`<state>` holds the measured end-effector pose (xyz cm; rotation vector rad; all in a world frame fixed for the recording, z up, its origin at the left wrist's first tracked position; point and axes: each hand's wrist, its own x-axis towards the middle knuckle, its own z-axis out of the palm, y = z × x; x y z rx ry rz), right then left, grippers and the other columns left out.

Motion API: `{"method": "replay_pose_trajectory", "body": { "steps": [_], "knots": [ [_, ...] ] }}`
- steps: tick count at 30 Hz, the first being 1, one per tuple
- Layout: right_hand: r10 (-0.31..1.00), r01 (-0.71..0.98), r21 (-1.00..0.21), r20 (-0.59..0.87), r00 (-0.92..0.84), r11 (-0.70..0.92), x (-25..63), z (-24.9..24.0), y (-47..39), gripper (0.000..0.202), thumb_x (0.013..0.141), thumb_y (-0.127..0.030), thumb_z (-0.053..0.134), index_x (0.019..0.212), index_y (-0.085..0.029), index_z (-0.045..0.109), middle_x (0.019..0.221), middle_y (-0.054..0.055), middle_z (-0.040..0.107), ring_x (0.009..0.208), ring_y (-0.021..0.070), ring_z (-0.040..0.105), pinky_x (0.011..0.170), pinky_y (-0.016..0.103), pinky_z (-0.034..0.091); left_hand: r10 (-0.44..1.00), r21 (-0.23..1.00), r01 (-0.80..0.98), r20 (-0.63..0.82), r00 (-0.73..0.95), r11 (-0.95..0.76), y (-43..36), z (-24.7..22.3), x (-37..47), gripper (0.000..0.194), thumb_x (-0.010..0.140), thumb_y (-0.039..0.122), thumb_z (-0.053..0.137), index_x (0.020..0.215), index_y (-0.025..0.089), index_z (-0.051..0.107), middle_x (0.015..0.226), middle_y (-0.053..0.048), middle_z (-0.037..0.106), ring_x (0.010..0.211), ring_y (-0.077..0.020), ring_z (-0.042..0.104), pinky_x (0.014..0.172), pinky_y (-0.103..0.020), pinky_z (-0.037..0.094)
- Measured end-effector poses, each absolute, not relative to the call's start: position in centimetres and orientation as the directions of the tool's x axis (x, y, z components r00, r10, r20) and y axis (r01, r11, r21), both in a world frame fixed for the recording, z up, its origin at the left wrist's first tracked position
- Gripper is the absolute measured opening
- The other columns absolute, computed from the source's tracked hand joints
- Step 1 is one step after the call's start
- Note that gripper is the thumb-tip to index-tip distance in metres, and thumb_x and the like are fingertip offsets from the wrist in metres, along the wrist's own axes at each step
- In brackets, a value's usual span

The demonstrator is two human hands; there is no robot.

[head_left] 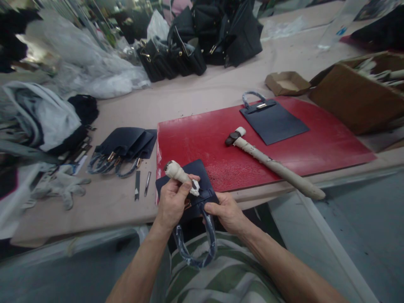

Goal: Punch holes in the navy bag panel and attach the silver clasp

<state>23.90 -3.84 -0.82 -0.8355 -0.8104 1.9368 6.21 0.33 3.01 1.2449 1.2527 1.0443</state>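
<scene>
Left grip [172, 204] closed on white-wrapped tool [176, 171], over navy panel [202, 170]. Right grip [227, 212] pinches same panel near base of its plastic-wrapped handle [212, 237], which hangs between both grips. Hammer [268, 162] lies beyond right grip, head on red board [189, 136]; second panel [279, 122] farther beyond. Stacked panels [126, 141] on counter [116, 212], left of left grip.

The left hand [173, 203] grips a wrapped tool [176, 171] over the navy panel [200, 171] in the right hand [229, 211].
</scene>
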Motion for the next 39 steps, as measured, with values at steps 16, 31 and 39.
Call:
{"method": "replay_pose_trajectory", "body": {
  "steps": [16,31,39],
  "knots": [
    [0.882,-0.432,-0.81,-0.206,-0.423,-0.396,23.6,-0.8,-4.2,0.041,0.077,-0.047,0.079,0.079,-0.01,0.062,0.066,0.003,0.058,0.056,0.0113,0.052,0.053,0.022,0.04,0.993,0.98,-0.16,-0.111,0.031,0.115,-0.7,2.7,5.8,0.028,0.091,0.041,0.067,0.105,0.017,0.072,0.112,-0.011,0.072,0.098,-0.0206,0.066,0.092,-0.033,0.051],
    [0.884,-0.47,-0.793,-0.176,-0.432,-0.388,23.4,-0.8,-4.1,0.035,0.078,-0.043,0.08,0.079,-0.011,0.066,0.068,0.003,0.061,0.058,0.0113,0.054,0.054,0.021,0.04,0.997,0.972,-0.221,-0.074,0.037,0.081,-1.1,2.8,5.9,0.025,0.091,0.038,0.067,0.105,0.018,0.073,0.11,-0.009,0.073,0.088,-0.017,0.066,0.089,-0.031,0.052],
    [0.899,-0.471,-0.807,-0.16,-0.408,-0.357,23.2,-1.3,-4.3,0.034,0.08,-0.042,0.079,0.079,-0.011,0.066,0.067,0.002,0.059,0.058,0.0105,0.052,0.054,0.021,0.039,0.996,0.995,-0.073,-0.056,0.068,0.061,-1.1,2.6,5.6,0.028,0.093,0.041,0.064,0.11,0.02,0.072,0.107,-0.008,0.071,0.097,-0.019,0.064,0.084,-0.028,0.05]
  ]
}}
